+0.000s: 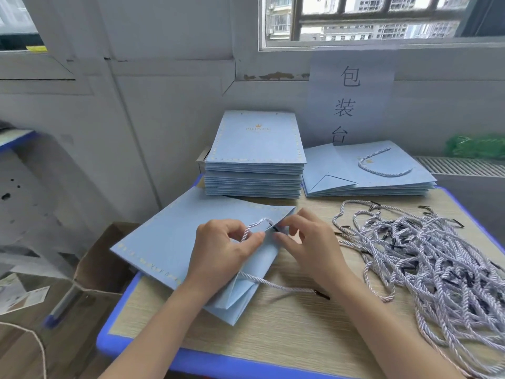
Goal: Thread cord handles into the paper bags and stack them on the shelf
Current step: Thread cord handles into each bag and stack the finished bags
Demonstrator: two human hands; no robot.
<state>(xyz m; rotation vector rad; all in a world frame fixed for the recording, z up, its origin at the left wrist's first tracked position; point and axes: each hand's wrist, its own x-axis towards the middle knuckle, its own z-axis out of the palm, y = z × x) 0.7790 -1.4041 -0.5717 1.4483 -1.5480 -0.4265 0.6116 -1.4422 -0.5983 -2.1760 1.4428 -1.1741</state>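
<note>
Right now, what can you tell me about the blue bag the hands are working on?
The blue paper bag lies flat and folded on the table, its left part hanging over the edge. A pale dotted border runs along its sides. A twisted white cord loops at its top edge and trails out toward the right, ending in a dark tip. The left hand pinches the cord; the right hand pinches the bag's top edge.

Flat light-blue paper bag [175,242] on table edge, twisted white cord [252,227] looped through its top.

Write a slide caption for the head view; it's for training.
Both hands, left hand and right hand, thread a white twisted cord into a flat light-blue paper bag.
</note>
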